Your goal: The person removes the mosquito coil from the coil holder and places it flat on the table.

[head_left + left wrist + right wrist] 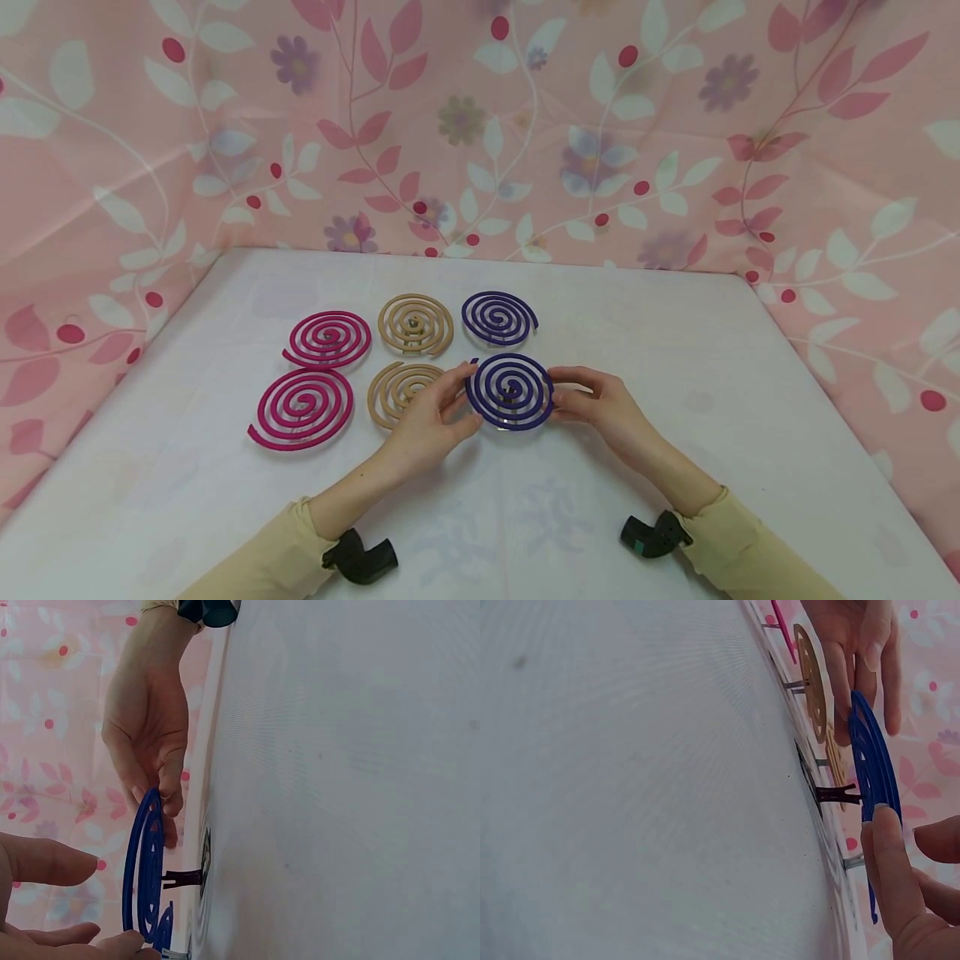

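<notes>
A dark blue-purple mosquito coil (510, 392) lies nearly level over a small dark metal stand (184, 879), whose prongs reach up to its underside. My left hand (431, 417) holds the coil's left rim at the fingertips, near the outer tail end. On the opposite rim, my right hand (600, 408) pinches the coil between thumb and fingers. Both sets of fingertips show around the blue coil (874, 765) in the right wrist view. Part of a tan coil (390, 396) is hidden behind my left hand.
Another purple coil (498, 318) stands just behind the held one. To its left is a second tan coil (415, 325) on a stand. Two magenta coils, one rear (330, 337) and one front (303, 408), stand farther left. Everything sits on a white-covered table (712, 375) before a floral pink curtain (480, 125).
</notes>
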Demonstrator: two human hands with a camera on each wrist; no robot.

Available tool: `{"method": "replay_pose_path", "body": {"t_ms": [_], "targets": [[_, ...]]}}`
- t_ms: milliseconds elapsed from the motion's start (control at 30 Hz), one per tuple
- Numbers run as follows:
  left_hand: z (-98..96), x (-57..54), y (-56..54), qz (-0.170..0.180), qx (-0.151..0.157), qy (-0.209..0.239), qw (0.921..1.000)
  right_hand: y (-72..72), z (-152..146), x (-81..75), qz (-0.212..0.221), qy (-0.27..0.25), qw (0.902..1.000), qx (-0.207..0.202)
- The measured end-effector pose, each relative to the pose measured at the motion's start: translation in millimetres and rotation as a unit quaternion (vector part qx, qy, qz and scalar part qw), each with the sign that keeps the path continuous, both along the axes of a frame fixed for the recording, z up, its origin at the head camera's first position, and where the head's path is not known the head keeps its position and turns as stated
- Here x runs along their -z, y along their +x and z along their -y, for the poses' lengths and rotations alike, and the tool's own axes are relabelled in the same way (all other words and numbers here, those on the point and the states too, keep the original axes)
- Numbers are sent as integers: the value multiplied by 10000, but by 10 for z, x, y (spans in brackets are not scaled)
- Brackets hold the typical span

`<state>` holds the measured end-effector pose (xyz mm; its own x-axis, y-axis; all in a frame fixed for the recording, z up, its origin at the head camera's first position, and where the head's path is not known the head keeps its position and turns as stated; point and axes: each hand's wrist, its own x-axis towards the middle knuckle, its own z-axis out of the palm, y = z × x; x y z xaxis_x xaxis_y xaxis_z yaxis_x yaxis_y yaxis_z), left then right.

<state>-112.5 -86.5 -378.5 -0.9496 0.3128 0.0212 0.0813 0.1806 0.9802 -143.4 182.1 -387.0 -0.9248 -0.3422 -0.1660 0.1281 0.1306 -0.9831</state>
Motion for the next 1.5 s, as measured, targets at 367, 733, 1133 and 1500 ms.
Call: {"method": "replay_pose_path", "body": {"t_ms": [367, 733, 1133, 1500], "targets": [[-36, 22, 1, 212, -8, 414, 9989, -7, -28, 8, 53, 52, 10000, 66], [-178, -40, -111, -220, -406, 611, 9971, -100, -148, -118, -328, 477, 9977, 355], [-437, -142, -299, -262, -678, 926, 9930, -182, -330, -218, -535, 120, 9951, 823], [-678, -179, -424, -20, -764, 1190, 9899, -265, -447, -258, -132, -867, 9889, 1202]]}}
